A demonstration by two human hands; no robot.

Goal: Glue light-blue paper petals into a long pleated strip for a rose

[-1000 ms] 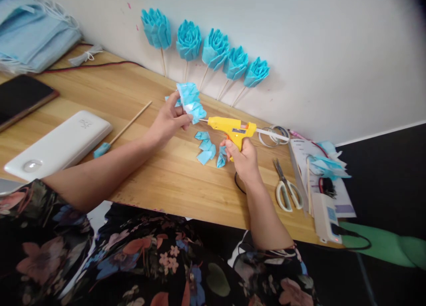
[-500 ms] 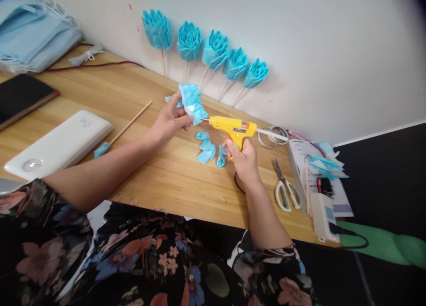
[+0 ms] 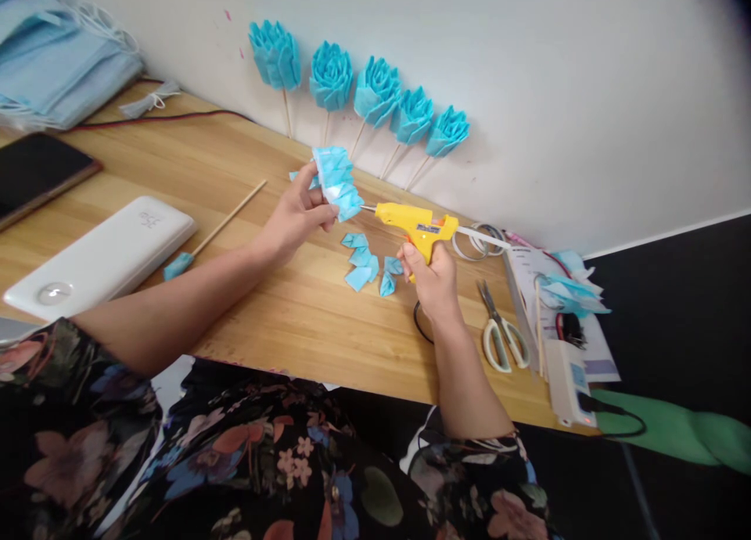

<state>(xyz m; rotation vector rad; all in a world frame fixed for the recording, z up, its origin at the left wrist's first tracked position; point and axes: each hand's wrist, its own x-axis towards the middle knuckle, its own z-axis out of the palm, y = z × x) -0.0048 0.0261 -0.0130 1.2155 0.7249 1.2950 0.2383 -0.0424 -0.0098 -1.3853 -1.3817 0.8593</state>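
Observation:
A folded blue fabric strip (image 3: 339, 181) is pinched between the thumb and fingers of my left hand (image 3: 298, 215). My right hand (image 3: 432, 275) is wrapped round the handle of a yellow glue gun (image 3: 411, 217), which has a white glue stick in its back. The metal nozzle points left, close by the strip's lower right corner; whether they touch is hard to tell. Below lie several small folded blue pieces (image 3: 361, 263) and another folded piece (image 3: 388, 277) beside my right hand. A wooden stick with a blue tip (image 3: 230, 217) rests left of my left hand.
Several blue fabric flowers on sticks (image 3: 332, 77) lean against the wall. Left are a white power bank (image 3: 99, 258), a phone (image 3: 41, 176) and stacked masks (image 3: 64, 63). Right are scissors (image 3: 501, 333), tape rolls (image 3: 478, 243), papers (image 3: 595, 348) and a power strip (image 3: 569, 383).
My right hand has moved the glue gun slightly to the right, drawing its nozzle back from the strip. My left hand still holds the strip in nearly the same place.

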